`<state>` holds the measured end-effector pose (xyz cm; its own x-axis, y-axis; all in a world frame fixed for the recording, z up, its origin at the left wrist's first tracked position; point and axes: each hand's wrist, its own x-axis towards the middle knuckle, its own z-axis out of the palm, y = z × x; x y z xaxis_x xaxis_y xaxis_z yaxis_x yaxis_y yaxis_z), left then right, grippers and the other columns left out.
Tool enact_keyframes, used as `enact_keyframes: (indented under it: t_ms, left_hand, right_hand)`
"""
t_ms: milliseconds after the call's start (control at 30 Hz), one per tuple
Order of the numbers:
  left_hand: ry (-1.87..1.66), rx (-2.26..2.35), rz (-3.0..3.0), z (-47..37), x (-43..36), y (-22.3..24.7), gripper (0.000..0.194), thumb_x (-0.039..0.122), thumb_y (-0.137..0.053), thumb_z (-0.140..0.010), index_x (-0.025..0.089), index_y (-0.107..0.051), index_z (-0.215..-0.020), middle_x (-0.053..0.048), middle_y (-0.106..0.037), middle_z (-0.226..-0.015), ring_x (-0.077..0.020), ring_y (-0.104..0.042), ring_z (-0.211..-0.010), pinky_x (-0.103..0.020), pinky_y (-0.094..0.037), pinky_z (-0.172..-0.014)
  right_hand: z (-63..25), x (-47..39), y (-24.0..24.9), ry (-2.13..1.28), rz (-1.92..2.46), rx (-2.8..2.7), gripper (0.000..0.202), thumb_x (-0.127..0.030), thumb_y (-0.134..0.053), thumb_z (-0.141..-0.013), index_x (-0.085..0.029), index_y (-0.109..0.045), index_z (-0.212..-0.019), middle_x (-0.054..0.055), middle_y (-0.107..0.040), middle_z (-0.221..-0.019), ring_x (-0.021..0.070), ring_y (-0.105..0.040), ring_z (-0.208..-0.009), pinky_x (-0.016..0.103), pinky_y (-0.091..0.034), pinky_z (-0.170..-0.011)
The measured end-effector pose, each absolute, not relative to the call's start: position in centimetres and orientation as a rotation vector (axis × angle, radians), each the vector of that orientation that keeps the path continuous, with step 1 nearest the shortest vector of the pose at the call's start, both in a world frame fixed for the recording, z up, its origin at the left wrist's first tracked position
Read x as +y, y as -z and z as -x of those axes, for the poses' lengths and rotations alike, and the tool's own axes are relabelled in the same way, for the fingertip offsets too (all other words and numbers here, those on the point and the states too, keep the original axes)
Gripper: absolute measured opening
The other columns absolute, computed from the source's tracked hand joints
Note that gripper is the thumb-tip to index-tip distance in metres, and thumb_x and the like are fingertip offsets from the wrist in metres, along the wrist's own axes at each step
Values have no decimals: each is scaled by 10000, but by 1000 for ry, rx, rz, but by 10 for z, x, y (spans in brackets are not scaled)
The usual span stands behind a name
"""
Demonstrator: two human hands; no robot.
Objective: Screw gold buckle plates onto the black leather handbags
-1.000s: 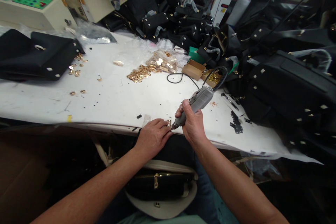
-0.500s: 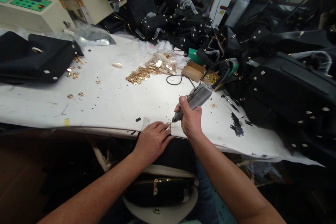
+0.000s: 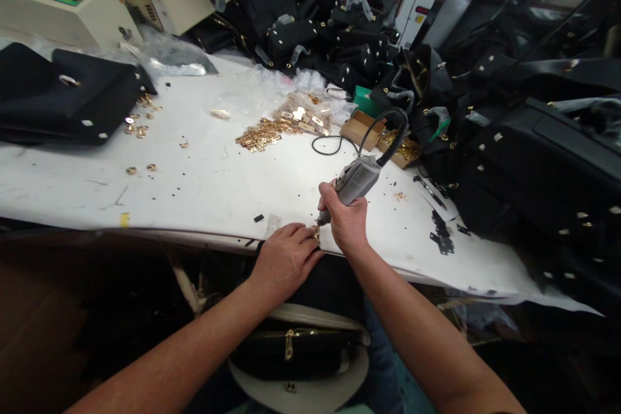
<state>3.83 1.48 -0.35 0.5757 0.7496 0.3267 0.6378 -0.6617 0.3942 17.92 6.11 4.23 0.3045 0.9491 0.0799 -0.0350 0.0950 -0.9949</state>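
Note:
My right hand (image 3: 345, 220) is wrapped round a grey electric screwdriver (image 3: 356, 180). Its body leans up and right, and its tip points down at a small gold metal fitting (image 3: 316, 233) by the table's front edge. My left hand (image 3: 286, 257) has its fingers together on that fitting, pinching it along with the black material of a bag (image 3: 334, 281). Part of the fitting is hidden by the fingers. Below, in my lap, hangs the bag's pale-edged opening with a gold zipper pull (image 3: 289, 345).
On the white table (image 3: 252, 184) lie a heap of gold fittings (image 3: 262, 134), plastic bags, and a cardboard box of screws (image 3: 400, 149). Black bags crowd the back and right; another black bag (image 3: 63, 97) lies left, near a beige machine (image 3: 92, 19). Two people are partly visible behind.
The screwdriver has tilted more upright, and its tip has come down closer to the gold fitting. My left hand stays on the fitting. The whole view has shifted slightly.

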Motion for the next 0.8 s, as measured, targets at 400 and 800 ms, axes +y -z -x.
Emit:
enact_keyframes:
  t_ms: [400, 800]
  left_hand:
    - [-673, 1153, -2574, -39, 15, 4, 147, 290, -613, -954, 193, -703, -1016, -49, -700, -1129, -260, -595, -1099, -451, -523, -976]
    - [-719, 1164, -2592, -39, 14, 1, 134, 279, -633, -941, 194, -705, -1017, -62, -705, -1129, -255, -606, -1094, -446, -533, -953]
  right_hand:
    - [-176, 65, -35, -935, 1319, -1146, 330, -434, -674, -828, -194, -537, -648, -31, -553, -546, 108, -483, -481, 231, -417, -472]
    - [-191, 63, -39, -1102, 1112, -1178, 397, -562, -723, -797, -179, -627, -836, -16, -594, -607, 115, -515, -508, 231, -460, -465]
